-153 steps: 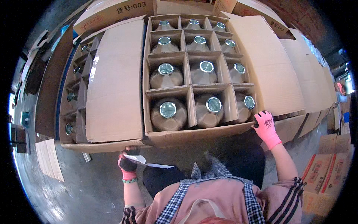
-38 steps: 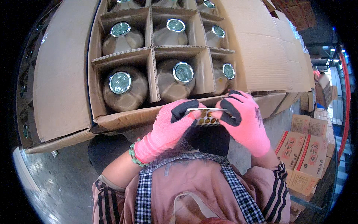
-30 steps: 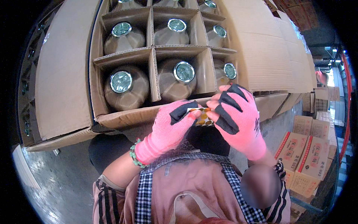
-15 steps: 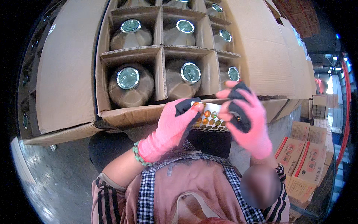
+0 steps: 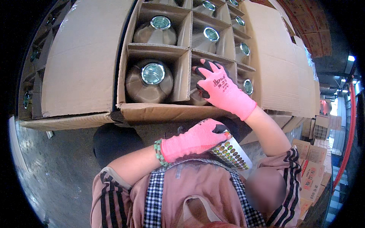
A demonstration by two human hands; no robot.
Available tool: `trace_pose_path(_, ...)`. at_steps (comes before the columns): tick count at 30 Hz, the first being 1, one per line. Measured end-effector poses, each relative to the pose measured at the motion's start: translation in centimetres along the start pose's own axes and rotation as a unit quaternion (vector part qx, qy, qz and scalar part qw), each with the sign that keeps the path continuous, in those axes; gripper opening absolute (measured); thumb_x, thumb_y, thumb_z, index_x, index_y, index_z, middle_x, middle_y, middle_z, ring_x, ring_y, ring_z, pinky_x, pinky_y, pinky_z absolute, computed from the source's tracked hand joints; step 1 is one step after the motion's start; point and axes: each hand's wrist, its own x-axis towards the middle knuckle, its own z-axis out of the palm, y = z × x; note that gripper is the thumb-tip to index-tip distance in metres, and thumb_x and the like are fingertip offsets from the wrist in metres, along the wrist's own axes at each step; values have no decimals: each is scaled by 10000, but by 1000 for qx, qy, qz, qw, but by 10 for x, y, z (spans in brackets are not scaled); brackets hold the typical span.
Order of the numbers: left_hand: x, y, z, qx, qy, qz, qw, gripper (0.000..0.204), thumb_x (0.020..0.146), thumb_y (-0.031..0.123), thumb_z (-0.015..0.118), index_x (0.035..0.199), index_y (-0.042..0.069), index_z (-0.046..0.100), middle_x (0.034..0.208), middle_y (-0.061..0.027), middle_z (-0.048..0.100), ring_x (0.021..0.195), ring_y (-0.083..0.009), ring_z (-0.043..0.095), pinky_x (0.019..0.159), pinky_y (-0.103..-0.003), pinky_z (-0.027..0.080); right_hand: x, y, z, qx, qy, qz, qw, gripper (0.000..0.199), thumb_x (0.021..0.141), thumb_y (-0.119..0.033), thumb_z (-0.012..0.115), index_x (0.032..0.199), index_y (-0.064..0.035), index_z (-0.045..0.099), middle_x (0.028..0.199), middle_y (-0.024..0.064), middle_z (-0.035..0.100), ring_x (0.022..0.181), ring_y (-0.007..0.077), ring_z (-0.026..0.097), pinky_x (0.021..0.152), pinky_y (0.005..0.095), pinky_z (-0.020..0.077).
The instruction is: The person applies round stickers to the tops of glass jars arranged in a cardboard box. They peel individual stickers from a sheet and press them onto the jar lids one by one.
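Observation:
Both my hands wear pink gloves with black fingertips. My left hand holds a white sheet of small round stickers close to my chest. My right hand reaches into the open cardboard carton and presses down on the cap of a bottle in the middle cell of the front row, hiding that cap. To its left stands a brown bottle with a silver cap. Another capped bottle sits in the cell to its right.
Cardboard dividers split the carton into cells, with more capped bottles in the rows behind. A wide open flap lies at the left, another flap at the right. Stacked printed cartons stand at the lower right on a grey concrete floor.
My right hand has left the sticker sheet and moved up into the carton onto a bottle cap. My left hand keeps the sheet, now lower by my chest.

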Motion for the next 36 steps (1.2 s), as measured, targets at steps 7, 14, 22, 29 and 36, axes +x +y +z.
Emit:
trace_pose_path(7, 3, 0, -6, -18, 22, -3, 1000, 280, 773, 267, 579, 883, 9, 591, 764, -80, 606, 726, -98, 530, 675, -258, 421, 0, -5, -8, -48, 77, 3, 996, 251, 607, -148, 639, 831, -65, 562, 1092, 137, 494, 1102, 331, 394, 919, 460, 296)
trace_pose_path(14, 4, -5, -13, -73, 136, 69, 986, 210, 810, 148, 540, 964, 10, 575, 799, -3, 594, 754, -63, 499, 709, -224, 413, -66, -31, -76, 165, 149, 163, 961, 247, 649, -155, 634, 851, -40, 548, 845, 135, 537, 836, 316, 511, 753, 378, 407)
trace_pose_path(22, 7, -4, 3, -93, 211, 167, 959, 228, 828, 147, 529, 979, -19, 566, 835, -15, 565, 756, -62, 476, 670, -219, 400, -89, -30, -65, 261, 61, 238, 934, 142, 674, -108, 598, 789, -38, 553, 750, 115, 541, 763, 306, 512, 712, 373, 404)
trace_pose_path(29, 0, 6, 0, -120, 200, 122, 965, 268, 828, 214, 516, 968, -9, 564, 812, -72, 589, 747, -99, 510, 681, -246, 413, -84, -32, -53, 128, 185, 98, 969, 217, 629, -96, 609, 841, -76, 565, 841, 52, 529, 846, 248, 511, 747, 380, 389)
trace_pose_path(36, -2, 7, 1, -155, 231, 150, 949, 243, 817, 184, 531, 949, -18, 564, 792, -43, 578, 739, -75, 487, 674, -236, 411, -80, -40, -55, 89, 222, 88, 967, 193, 580, -41, 639, 759, -43, 568, 793, 63, 574, 831, 264, 543, 741, 374, 419)
